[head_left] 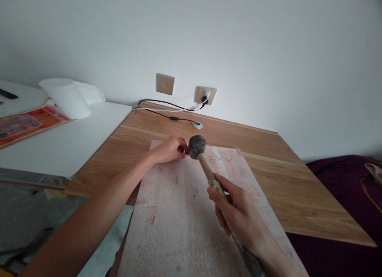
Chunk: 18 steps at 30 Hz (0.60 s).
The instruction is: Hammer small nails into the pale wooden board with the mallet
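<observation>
My right hand (238,209) is wrapped round the wooden handle of a rubber mallet (197,147). The mallet's dark, worn head is over the far part of a pale, whitewashed board (167,213). Just left of the head, my left hand (173,149) rests by the board's far edge with thumb and fingers pinched together. Whatever is between those fingertips is too small or hidden to make out. A thin zigzag line (221,157) shows on the board to the right of the mallet head. Small dark specks (195,194) mark the surface nearer to me.
Beneath the board is a brown wooden tabletop (286,189). Cables (167,109) run along its back to a wall socket (205,95). On a white table (98,146) at left stand a white paper roll (67,98) and an orange printed sheet (32,124). Purple cloth (337,181) lies right.
</observation>
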Available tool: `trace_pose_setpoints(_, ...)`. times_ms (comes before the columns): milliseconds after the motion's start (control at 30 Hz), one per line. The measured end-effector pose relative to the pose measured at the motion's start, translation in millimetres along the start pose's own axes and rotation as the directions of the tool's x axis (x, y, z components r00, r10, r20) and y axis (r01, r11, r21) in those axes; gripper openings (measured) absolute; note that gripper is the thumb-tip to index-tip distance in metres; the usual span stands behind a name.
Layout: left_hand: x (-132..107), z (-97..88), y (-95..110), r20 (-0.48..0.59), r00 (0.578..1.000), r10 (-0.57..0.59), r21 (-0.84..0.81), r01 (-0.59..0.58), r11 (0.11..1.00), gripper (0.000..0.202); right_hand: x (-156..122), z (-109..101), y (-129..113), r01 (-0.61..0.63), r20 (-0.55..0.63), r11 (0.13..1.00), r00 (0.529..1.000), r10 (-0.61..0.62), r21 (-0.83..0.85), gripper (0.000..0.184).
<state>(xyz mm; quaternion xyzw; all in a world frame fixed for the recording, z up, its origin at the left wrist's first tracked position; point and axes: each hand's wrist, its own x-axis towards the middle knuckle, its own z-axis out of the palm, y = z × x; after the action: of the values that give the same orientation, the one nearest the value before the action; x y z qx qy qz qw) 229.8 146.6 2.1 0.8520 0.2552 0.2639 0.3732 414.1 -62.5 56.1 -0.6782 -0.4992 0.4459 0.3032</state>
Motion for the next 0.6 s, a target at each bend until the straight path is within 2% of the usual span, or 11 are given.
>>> trace_pose_setpoints(133, 0.2, -1.2, -0.5, 0.008, 1.000, 0.008, -0.010, -0.008, 1.000, 0.006, -1.2, 1.9, 0.6, 0.021, -0.046, 0.999, 0.999, -0.019, 0.034, 0.070)
trace_pose_setpoints(267, 1.1, -1.4, -2.7, 0.026, 0.999, 0.018, -0.012, -0.018, 1.000, 0.005, 0.3, 2.3, 2.3, 0.013, -0.014, 1.000, 1.000, -0.013, 0.016, 0.064)
trace_pose_setpoints(400, 1.3, -0.8, -5.1, 0.019, 1.000, 0.006, -0.019, -0.005, 1.000, 0.004, 0.7, 3.3, 4.5, 0.024, -0.051, 0.999, 0.998, -0.022, 0.033, 0.070)
trace_pose_setpoints(600, 1.3, -1.0, -6.9, 0.032, 0.999, 0.027, -0.026, -0.026, 0.999, 0.005, 0.9, 5.6, 7.1, 0.027, -0.037, 1.000, 0.999, -0.026, 0.016, 0.066)
